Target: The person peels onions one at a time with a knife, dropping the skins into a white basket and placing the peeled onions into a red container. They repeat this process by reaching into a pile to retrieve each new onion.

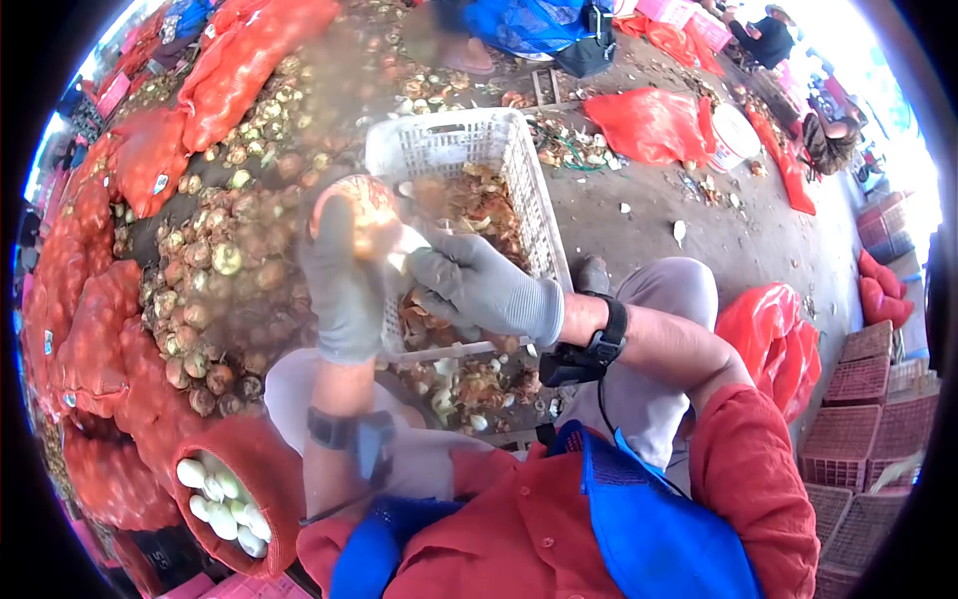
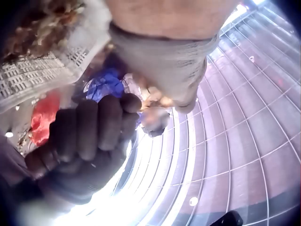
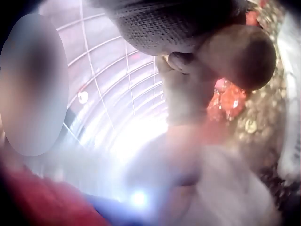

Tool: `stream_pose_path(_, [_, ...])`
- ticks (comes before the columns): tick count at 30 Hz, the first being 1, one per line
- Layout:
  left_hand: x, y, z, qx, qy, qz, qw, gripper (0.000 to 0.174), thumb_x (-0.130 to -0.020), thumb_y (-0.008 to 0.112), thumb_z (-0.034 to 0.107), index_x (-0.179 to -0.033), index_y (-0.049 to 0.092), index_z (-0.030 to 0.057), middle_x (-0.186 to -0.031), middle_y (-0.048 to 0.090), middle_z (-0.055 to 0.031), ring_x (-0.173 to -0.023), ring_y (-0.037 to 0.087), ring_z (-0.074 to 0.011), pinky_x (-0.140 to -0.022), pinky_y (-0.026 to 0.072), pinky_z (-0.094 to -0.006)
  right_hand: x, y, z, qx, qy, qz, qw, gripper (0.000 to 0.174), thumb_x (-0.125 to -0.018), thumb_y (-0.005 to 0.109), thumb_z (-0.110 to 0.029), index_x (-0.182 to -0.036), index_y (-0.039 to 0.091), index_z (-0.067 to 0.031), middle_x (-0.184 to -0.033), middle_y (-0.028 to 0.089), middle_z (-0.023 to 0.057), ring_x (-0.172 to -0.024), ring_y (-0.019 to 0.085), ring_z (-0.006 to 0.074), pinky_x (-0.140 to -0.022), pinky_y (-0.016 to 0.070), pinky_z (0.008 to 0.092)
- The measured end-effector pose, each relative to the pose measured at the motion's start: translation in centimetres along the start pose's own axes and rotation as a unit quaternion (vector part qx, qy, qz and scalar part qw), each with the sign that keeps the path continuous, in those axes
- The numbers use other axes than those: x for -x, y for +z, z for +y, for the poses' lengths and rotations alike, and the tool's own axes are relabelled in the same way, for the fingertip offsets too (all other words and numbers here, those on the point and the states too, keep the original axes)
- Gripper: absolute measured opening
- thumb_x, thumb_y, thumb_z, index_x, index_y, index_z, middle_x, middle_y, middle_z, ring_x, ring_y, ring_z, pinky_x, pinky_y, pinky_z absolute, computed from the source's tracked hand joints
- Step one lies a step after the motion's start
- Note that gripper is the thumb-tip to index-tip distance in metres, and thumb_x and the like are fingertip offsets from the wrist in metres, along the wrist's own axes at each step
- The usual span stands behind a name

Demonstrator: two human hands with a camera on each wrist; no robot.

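My gloved left hand grips a brown-skinned onion above the left side of a white plastic crate. Its thumb lies across the onion. Close beside it, my gloved right hand has its fingers curled, and a pale, thin piece shows at its fingertips, against the onion's side; I cannot tell whether this is a blade or peel. In the left wrist view the right hand looks like a dark fist. The right wrist view shows the onion as a blurred round shape beside the left hand.
Loose onions cover the ground left of the crate, which contains dry skins. Full red mesh sacks line the left. An open red sack bears peeled white onions. Stacked pink crates stand at right.
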State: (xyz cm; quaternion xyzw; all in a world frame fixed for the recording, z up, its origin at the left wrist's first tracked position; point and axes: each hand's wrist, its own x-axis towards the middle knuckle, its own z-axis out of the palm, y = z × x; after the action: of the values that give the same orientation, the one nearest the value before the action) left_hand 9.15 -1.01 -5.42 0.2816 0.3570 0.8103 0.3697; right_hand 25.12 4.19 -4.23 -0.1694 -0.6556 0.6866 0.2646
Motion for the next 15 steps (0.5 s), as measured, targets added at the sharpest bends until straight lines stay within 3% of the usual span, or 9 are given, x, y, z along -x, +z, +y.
stream_pose_path(2, [-0.2,0.8,0.2,-0.093,0.029,0.027,0.995,0.046,-0.097,0.07,0.032,-0.133,0.057,0.0059,-0.119,0.066,-0.0082,-0.11,0.064,-0.0201,-0.097,0.0524,-0.0367,0.1,-1.0,-3.5,-0.217,0.27,-0.081,0.935,0.034,-0.109,0.05,-0.03,-0.102,0.062,0.0017,-0.069,0.05,-0.0039,-0.055,0.045,0.0068,-0.048,0.0378,0.0275])
stream_pose_path(4, [-0.5,0.9,-0.2,-0.06,0.053,0.032,0.996,0.042,-0.098,0.069,0.028,-0.132,0.057,0.0059,-0.118,0.066,-0.0073,-0.108,0.064,-0.0177,-0.097,0.0511,-0.0359,-0.8,-1.8,-2.6,-0.213,0.254,-0.106,0.937,0.031,-0.108,0.051,-0.027,-0.105,0.061,0.0019,-0.068,0.052,-0.0024,-0.055,0.047,0.0075,-0.046,0.0383,0.0286])
stream_pose_path(5, [-0.7,1.8,-0.3,0.057,0.046,0.041,0.996,0.024,-0.099,0.064,0.014,-0.12,0.062,0.0024,-0.102,0.065,-0.0045,-0.089,0.065,-0.014,-0.078,0.0569,-0.0299,-1.0,-1.4,-2.0,-0.103,0.18,-0.053,0.977,0.03,-0.107,0.053,-0.027,-0.108,0.061,0.0018,-0.068,0.054,-0.002,-0.054,0.048,0.0083,-0.045,0.0391,0.0287])
stream_pose_path(7, [-1.0,0.7,-1.1,-0.043,0.065,0.025,0.997,0.022,-0.102,0.062,0.018,-0.117,0.064,0.0023,-0.096,0.064,-0.0022,-0.088,0.064,-0.0142,-0.078,0.056,-0.0297,-1.5,-1.8,0.4,0.079,0.024,0.04,0.996,0.027,-0.106,0.055,-0.024,-0.113,0.06,0.0011,-0.068,0.059,0.0003,-0.053,0.056,0.0105,-0.043,0.0439,0.0288])
stream_pose_path(8, [-1.1,0.1,-1.4,0.129,-0.007,0.004,0.992,0.022,-0.102,0.061,0.02,-0.116,0.064,0.0028,-0.096,0.063,-0.0016,-0.088,0.064,-0.0143,-0.078,0.0558,-0.0301,-1.0,-2.1,-1.5,0.214,-0.032,0.075,0.973,0.027,-0.106,0.055,-0.023,-0.117,0.059,0.0011,-0.073,0.063,0.0025,-0.055,0.063,0.0099,-0.044,0.0486,0.0281])
stream_pose_path(9, [-1.5,-2.2,-2.5,0.143,-0.027,-0.054,0.988,0.03,-0.103,0.061,0.027,-0.123,0.062,0.0042,-0.105,0.064,-0.003,-0.098,0.063,-0.0152,-0.085,0.0532,-0.0317,-1.0,-2.2,-1.7,0.263,-0.073,0.093,0.958,0.032,-0.105,0.057,-0.026,-0.122,0.058,0.0007,-0.075,0.064,0.0026,-0.056,0.062,0.0093,-0.045,0.0494,0.0276])
stream_pose_path(10, [-2.1,-3.5,-3.6,0.151,-0.048,-0.115,0.981,0.038,-0.103,0.061,0.034,-0.129,0.059,0.0057,-0.115,0.064,-0.0044,-0.108,0.062,-0.0162,-0.092,0.0506,-0.0334,-1.4,-2.5,-1.0,0.239,-0.084,0.092,0.963,0.037,-0.104,0.059,-0.028,-0.126,0.056,0.0003,-0.078,0.064,0.0028,-0.057,0.062,0.0087,-0.045,0.0503,0.0271])
stream_pose_path(13, [-0.8,1.9,-1.4,0.08,-0.036,-0.02,0.996,0.035,-0.1,0.065,0.024,-0.129,0.058,0.0048,-0.119,0.061,-0.0056,-0.11,0.059,-0.0171,-0.096,0.0494,-0.0337,-3.1,-2.6,0.0,0.106,-0.057,0.086,0.989,0.055,-0.1,0.066,-0.036,-0.14,0.05,-0.001,-0.086,0.067,0.0033,-0.061,0.061,0.007,-0.047,0.0528,0.0257])
stream_pose_path(15, [-0.5,2.2,-1.3,-0.138,0.073,0.01,0.988,0.039,-0.096,0.065,0.015,-0.132,0.056,0.0037,-0.124,0.057,-0.0067,-0.113,0.056,-0.0178,-0.101,0.0473,-0.0342,-2.9,-2.6,0.1,0.043,-0.017,0.09,0.995,0.056,-0.1,0.067,-0.037,-0.14,0.052,-0.0015,-0.086,0.066,0.0028,-0.061,0.06,0.0067,-0.048,0.0526,0.0248])
